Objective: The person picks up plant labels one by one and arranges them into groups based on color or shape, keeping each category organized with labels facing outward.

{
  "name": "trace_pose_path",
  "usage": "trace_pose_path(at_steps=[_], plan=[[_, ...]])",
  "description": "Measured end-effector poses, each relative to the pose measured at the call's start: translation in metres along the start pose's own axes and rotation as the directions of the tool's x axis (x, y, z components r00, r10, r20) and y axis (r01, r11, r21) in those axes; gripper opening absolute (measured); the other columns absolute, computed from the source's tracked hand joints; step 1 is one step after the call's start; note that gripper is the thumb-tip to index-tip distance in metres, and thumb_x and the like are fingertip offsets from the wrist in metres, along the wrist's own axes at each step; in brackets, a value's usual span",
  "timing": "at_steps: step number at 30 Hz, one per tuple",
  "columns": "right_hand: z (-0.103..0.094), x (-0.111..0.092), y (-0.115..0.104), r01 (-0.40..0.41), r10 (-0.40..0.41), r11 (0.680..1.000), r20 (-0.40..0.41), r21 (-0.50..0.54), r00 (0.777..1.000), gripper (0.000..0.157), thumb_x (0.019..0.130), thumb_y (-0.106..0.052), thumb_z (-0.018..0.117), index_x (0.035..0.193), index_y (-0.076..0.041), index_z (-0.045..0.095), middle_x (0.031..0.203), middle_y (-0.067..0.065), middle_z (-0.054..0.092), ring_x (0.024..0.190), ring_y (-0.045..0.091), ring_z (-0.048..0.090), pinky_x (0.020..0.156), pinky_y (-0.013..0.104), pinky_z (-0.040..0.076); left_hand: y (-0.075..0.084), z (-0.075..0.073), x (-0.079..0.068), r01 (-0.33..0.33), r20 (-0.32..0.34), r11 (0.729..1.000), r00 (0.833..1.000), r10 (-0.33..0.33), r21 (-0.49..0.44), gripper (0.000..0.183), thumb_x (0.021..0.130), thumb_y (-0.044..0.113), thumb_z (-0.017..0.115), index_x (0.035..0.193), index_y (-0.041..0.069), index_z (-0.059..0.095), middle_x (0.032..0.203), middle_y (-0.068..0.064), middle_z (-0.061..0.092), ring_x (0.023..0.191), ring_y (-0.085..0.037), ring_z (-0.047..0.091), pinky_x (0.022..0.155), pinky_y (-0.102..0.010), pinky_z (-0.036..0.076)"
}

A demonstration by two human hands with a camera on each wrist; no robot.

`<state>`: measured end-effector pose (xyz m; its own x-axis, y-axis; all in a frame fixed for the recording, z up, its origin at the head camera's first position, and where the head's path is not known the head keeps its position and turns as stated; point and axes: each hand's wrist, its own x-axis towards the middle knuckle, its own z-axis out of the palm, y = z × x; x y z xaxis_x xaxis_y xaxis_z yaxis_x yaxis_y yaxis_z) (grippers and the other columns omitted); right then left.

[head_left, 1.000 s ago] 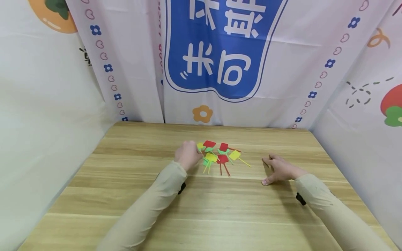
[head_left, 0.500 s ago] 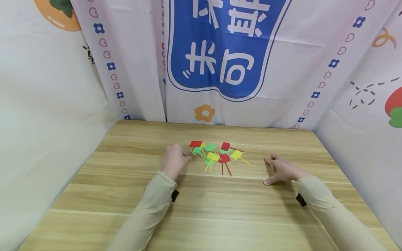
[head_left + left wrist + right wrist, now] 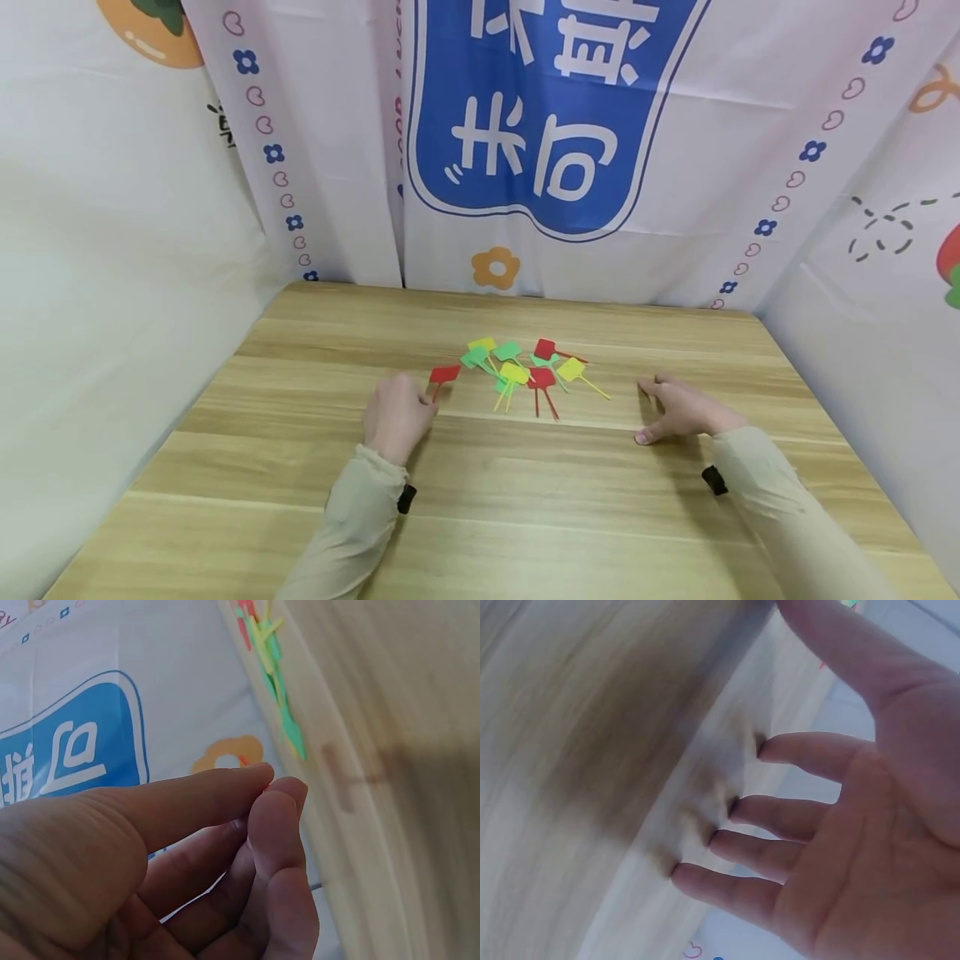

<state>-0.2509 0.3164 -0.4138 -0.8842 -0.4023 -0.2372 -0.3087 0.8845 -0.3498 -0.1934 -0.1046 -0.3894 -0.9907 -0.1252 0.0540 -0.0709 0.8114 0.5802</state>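
Note:
My left hand (image 3: 396, 417) pinches the thin stem of a small red paddle-shaped tag (image 3: 445, 374), left of the pile and apart from it. In the left wrist view, thumb and fingers (image 3: 274, 825) meet at their tips; they hide nearly all of the tag. Close by lies a loose pile of similar tags: green ones (image 3: 477, 357), yellow ones (image 3: 514, 372) and red ones (image 3: 542, 378), several overlapping. To the right of the pile my right hand (image 3: 678, 410) rests with fingers spread and fingertips on the table, holding nothing; the right wrist view shows its bare palm (image 3: 870, 855).
The wooden table (image 3: 510, 508) carries the pile near its back half. White printed cloth (image 3: 675, 208) rises behind the table's back edge, and more cloth (image 3: 127, 292) hangs at both sides. A dark band is on each wrist.
My left hand has drawn the red tag out of the pile, leftward and toward the body. The right hand stays in place while the head view shifts slightly.

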Motion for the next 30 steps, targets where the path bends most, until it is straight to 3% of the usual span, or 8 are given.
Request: trace_pose_path(at_steps=[5,12,21,30], plan=[[0.001,-0.001,-0.003,-0.011,0.01,1.0,0.008,0.008,1.0,0.106,0.071,-0.047,0.086,0.144,0.012,0.037,0.142,0.047,0.023,0.13,0.061,0.025,0.103,0.067,0.026,-0.002,0.008,-0.002,0.012,0.003,1.0,1.0,-0.012,-0.012,0.048,0.077,-0.002,0.068,0.043,0.013,0.038,0.041,0.007,0.029,0.042,-0.01,0.029,0.036,-0.023,0.023],[0.0,-0.002,-0.001,-0.001,0.001,1.0,0.004,0.0,1.0,0.106,0.07,-0.046,0.086,0.142,0.014,0.038,0.14,0.048,0.025,0.129,0.062,0.027,0.103,0.066,0.026,-0.003,0.017,-0.008,0.0,0.037,0.998,0.999,-0.002,0.062,0.045,0.075,-0.001,0.074,0.049,0.012,0.041,0.049,0.002,0.036,0.046,-0.014,0.037,0.041,-0.029,0.034],[0.0,-0.002,0.0,-0.002,0.002,1.0,0.013,-0.004,1.0,0.107,0.071,-0.047,0.085,0.143,0.014,0.036,0.141,0.048,0.024,0.129,0.062,0.027,0.102,0.066,0.027,-0.002,0.015,-0.011,0.007,0.1,0.997,0.995,-0.015,0.082,0.023,0.071,-0.005,0.073,0.057,0.003,0.056,0.059,-0.007,0.05,0.049,-0.017,0.041,0.042,-0.029,0.039],[0.0,0.0,-0.002,0.005,-0.005,1.0,0.015,-0.001,1.0,0.106,0.071,-0.046,0.086,0.143,0.014,0.036,0.141,0.048,0.023,0.128,0.062,0.027,0.102,0.066,0.027,0.001,0.012,-0.011,0.015,0.162,0.989,0.986,-0.04,0.15,0.023,0.066,-0.001,0.08,0.059,0.004,0.058,0.061,-0.007,0.056,0.052,-0.02,0.052,0.047,-0.032,0.046]])
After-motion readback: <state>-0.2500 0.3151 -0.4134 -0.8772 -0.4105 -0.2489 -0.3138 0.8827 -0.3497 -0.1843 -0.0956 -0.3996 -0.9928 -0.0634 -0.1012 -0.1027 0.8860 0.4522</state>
